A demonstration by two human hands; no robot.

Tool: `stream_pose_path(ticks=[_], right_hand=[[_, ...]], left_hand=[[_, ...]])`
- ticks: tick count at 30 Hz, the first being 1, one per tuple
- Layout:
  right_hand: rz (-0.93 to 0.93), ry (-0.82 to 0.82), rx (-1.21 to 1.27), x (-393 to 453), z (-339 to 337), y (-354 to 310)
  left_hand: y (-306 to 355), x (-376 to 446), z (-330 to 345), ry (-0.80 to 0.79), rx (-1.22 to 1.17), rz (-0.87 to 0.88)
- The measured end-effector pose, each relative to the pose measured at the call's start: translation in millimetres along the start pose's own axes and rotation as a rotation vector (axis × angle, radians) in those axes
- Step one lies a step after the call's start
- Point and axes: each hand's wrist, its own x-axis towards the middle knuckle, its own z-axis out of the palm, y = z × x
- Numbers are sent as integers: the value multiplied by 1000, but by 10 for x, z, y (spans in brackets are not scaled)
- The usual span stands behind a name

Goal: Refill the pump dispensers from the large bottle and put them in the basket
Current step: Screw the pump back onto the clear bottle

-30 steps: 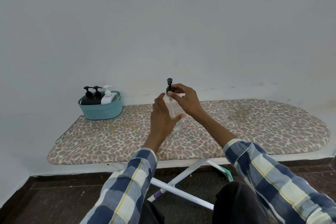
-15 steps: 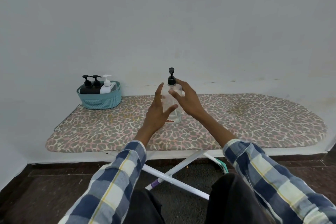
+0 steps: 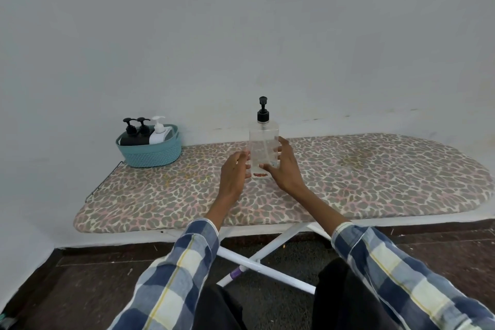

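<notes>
On the ironing board [image 3: 348,177], near its middle, a clear pump dispenser [image 3: 263,147] stands upright with a black pump head [image 3: 263,110] screwed on top. Both of the person's hands flank its lower half. Reaching in from the near side, the left hand [image 3: 234,171] shows its back to the camera, wrist fairly straight, fingers extended and only slightly bent, their tips just at the bottle's left wall; whether they actually press the plastic I cannot tell. On the other side, the right hand [image 3: 285,169] comes in at an angle, its fingers spread along the right wall and its thumb reaching across the front near the base. Its fingers look relaxed rather than clenched, a wide, loose cupping rather than a firm clasp. Both forearms are bare up to rolled cuffs of a blue, white and yellow checked shirt [image 3: 184,270].

Farther left, at the board's far corner against the wall, sits a teal basket [image 3: 150,154]. It holds two black pump bottles [image 3: 134,134] and one white pump bottle [image 3: 158,132], all standing, pump heads rising above the rim. It is well apart from the hands.

Beneath the patterned cover, the board's white crossed legs [image 3: 267,254] show, standing on a dark floor [image 3: 80,276]. A plain pale wall [image 3: 241,35] fills the background.
</notes>
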Motion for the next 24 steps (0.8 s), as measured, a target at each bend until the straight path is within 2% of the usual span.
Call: stream_pose_path(ticks=[5, 14, 19, 24], right_hand=[[12, 113, 13, 117, -430, 277], [162, 359, 66, 408, -1456, 949], [134, 365, -19, 657, -1849, 1257], [91, 389, -38, 899, -2074, 1605]], left_hand=[[97, 159, 564, -118, 48, 11], [415, 424, 1987, -299, 22, -10], [518, 654, 2606, -382, -52, -40], [554, 877, 2984, -456, -16, -23]])
